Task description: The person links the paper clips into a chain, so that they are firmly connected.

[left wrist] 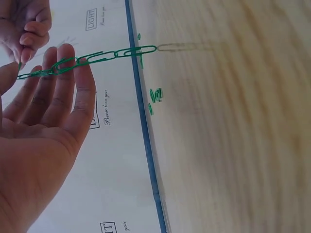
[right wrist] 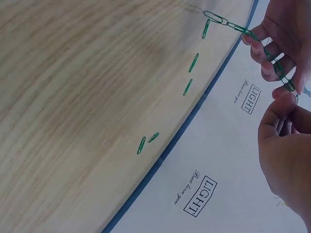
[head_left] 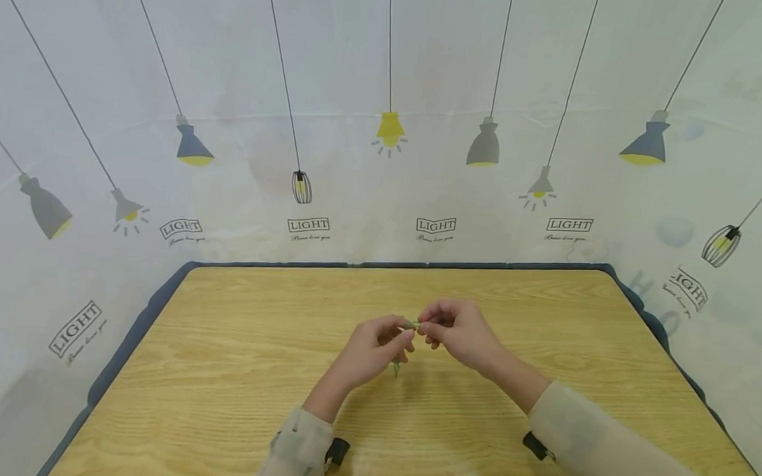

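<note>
A chain of several linked green paper clips (left wrist: pixel 127 52) runs across the fingers of my left hand (head_left: pixel 371 350), and its lower end hangs toward the tabletop. My left thumb and forefinger pinch the upper end of this chain. Right beside them, the fingertips of my right hand (head_left: pixel 466 335) pinch a green paper clip at that same end. Most of that clip is hidden by the fingers, so whether it is hooked into the chain cannot be told. In the right wrist view the chain (right wrist: pixel 238 28) trails past the left fingers.
Several loose green paper clips (right wrist: pixel 194 62) lie spread on the wooden table (head_left: pixel 238 359), toward its far side. A dark blue edge (head_left: pixel 386 266) borders the table. Behind it hangs a white sheet (head_left: pixel 235 72) printed with lamps.
</note>
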A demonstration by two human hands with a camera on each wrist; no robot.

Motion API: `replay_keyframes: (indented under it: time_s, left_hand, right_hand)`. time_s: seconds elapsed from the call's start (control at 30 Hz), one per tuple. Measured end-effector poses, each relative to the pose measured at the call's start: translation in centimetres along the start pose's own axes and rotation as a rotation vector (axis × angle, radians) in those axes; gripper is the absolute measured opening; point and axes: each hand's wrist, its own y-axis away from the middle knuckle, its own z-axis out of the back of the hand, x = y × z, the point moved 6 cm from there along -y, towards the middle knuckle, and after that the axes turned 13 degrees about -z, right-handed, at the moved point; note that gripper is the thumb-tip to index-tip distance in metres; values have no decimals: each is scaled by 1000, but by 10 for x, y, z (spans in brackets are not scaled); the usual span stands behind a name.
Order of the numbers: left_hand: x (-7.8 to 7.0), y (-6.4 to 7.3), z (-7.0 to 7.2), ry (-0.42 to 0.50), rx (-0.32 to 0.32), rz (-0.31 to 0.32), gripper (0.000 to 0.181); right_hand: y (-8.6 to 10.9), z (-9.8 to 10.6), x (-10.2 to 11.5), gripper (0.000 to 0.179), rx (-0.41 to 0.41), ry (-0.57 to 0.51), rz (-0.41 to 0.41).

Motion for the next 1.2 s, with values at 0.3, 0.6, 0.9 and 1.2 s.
replay_keyframes:
  time_s: [0.3,0.6,0.9,1.2]
  left_hand:
    - [-8,9,-1,19,16,-11,25]
    - [2,18,5,-3,17,11,30]
    - [11,29,21,6,-18,83,33]
    - [20,33,30,56,-13,139,33]
  right_hand:
    - [3,-9,-9,11,74,28,-13]
    - [-7,11,-18,17,31,191,13]
    - [-32,2,-36,18,25,332,33]
    - [-48,-31,-55,19,118,376,-1]
